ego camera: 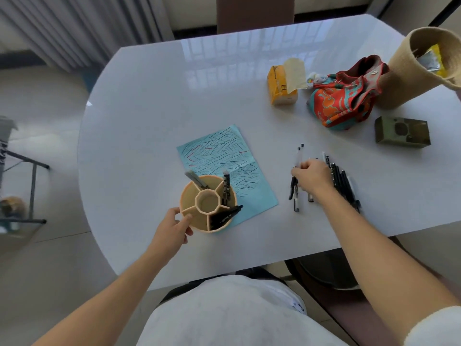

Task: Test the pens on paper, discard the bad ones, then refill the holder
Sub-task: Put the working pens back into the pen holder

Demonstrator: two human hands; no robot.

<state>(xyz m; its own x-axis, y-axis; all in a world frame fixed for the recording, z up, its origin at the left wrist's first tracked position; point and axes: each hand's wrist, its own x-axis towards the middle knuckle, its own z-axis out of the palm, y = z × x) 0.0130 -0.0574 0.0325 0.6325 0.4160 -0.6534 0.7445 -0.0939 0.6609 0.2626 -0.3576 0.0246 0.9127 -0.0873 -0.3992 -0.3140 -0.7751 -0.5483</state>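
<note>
A round beige pen holder [199, 216] with several compartments stands on the near corner of a blue paper [224, 151] covered in black and red scribbles. Pens stick out of three of its compartments. My left hand [174, 227] grips the holder's left rim, thumb over the edge. To the right, a row of black and clear pens [341, 178] lies on the white table [154, 101]. My right hand [313, 177] rests over the left end of this row, fingers closed around a few pens [295, 188].
At the back right stand a yellow tissue box [282, 89], a red patterned cloth bag [341, 101], a woven basket [419, 68] with wrappers inside and a small olive-green box [401, 132]. A brown chair back [254, 13] is beyond the table's far edge.
</note>
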